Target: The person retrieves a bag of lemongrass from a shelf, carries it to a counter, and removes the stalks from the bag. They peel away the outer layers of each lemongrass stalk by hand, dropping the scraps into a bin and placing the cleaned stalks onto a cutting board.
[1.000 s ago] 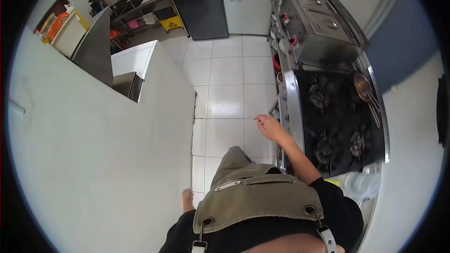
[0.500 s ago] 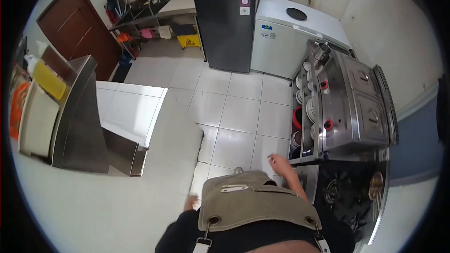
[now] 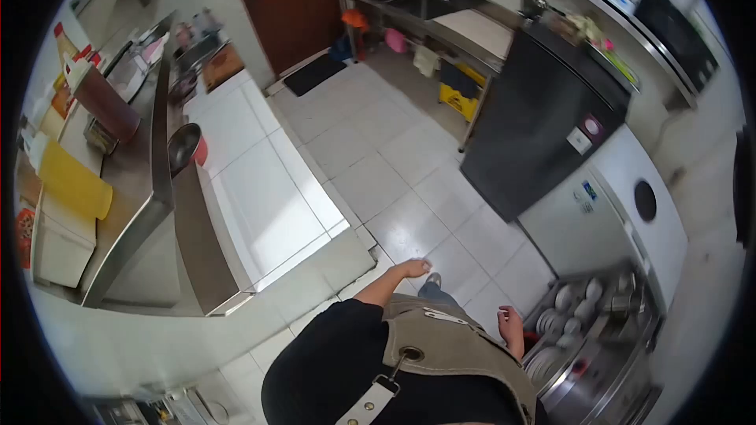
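Observation:
My left hand [image 3: 413,267] hangs over the tiled floor in front of my apron [image 3: 465,340], near the corner of the white tiled counter [image 3: 272,189]. It holds nothing that I can see, and its fingers look loosely extended. On the other side of the apron is my right hand [image 3: 510,321], open with loosely bent fingers and nothing in them. It is nearest the rack of white plates and bowls [image 3: 563,319] below the steel cooking unit. A shoe [image 3: 434,279] shows just past the apron's edge.
A dark fridge [image 3: 543,118] and a white chest freezer [image 3: 606,205] stand ahead right. Steel sinks [image 3: 429,4] line the back wall beside a brown door [image 3: 283,0]. To the left, a steel shelf [image 3: 161,181] carries a yellow bottle [image 3: 75,181]; a pan [image 3: 186,147] sits on the counter.
The view has swung leftward, bringing more of the tiled counter, door and sinks into sight. My left hand has come forward past the counter corner. The stove burners have left the view.

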`<act>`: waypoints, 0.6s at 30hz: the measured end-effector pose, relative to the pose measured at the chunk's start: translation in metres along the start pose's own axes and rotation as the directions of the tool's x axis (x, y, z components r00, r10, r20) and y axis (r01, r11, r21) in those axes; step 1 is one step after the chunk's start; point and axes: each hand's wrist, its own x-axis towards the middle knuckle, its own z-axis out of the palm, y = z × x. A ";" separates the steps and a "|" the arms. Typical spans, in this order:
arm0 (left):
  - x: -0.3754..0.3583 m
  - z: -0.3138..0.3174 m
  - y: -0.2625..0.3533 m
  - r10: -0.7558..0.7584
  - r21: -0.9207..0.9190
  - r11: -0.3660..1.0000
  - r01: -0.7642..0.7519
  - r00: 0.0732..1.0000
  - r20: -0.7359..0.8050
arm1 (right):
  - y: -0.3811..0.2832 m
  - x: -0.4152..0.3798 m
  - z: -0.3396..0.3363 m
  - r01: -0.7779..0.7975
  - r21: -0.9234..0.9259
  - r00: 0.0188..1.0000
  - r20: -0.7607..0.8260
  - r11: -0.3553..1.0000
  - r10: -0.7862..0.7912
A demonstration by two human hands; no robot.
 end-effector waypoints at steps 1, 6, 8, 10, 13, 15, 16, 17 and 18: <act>0.005 -0.005 -0.027 -0.143 0.152 0.983 0.107 0.957 0.254 | -0.013 0.026 -0.015 -0.008 0.011 1.000 0.020 1.000 0.007; -0.075 -0.070 -0.080 -0.445 0.204 0.869 0.450 0.892 -0.072 | -0.054 0.203 -0.053 0.196 -0.088 0.979 0.081 0.977 -0.189; -0.104 -0.081 -0.083 -0.564 0.025 0.818 0.575 0.809 -0.164 | -0.080 0.273 -0.059 0.278 -0.129 0.955 0.143 0.952 -0.260; -0.125 -0.072 -0.112 -0.686 -0.064 0.726 0.685 0.715 -0.132 | -0.110 0.341 -0.055 0.413 -0.161 0.903 0.201 0.896 -0.380; -0.139 -0.003 -0.149 -0.895 -0.277 0.433 0.857 0.447 -0.017 | -0.179 0.424 -0.046 0.531 -0.209 0.840 0.253 0.821 -0.479; -0.124 0.012 -0.148 -0.960 -0.553 0.180 0.814 0.267 0.080 | -0.213 0.473 -0.024 0.521 -0.151 0.842 0.252 0.840 -0.477; -0.109 0.006 -0.145 -0.965 -0.615 0.163 0.772 0.255 0.065 | -0.230 0.496 -0.016 0.496 -0.098 0.852 0.247 0.863 -0.462; -0.092 -0.008 -0.146 -0.961 -0.653 0.188 0.733 0.276 0.033 | -0.255 0.510 -0.011 0.437 -0.022 0.870 0.264 0.899 -0.416; -0.070 -0.031 -0.151 -0.950 -0.663 0.236 0.710 0.312 -0.005 | -0.278 0.526 -0.008 0.412 0.035 0.856 0.328 0.911 -0.399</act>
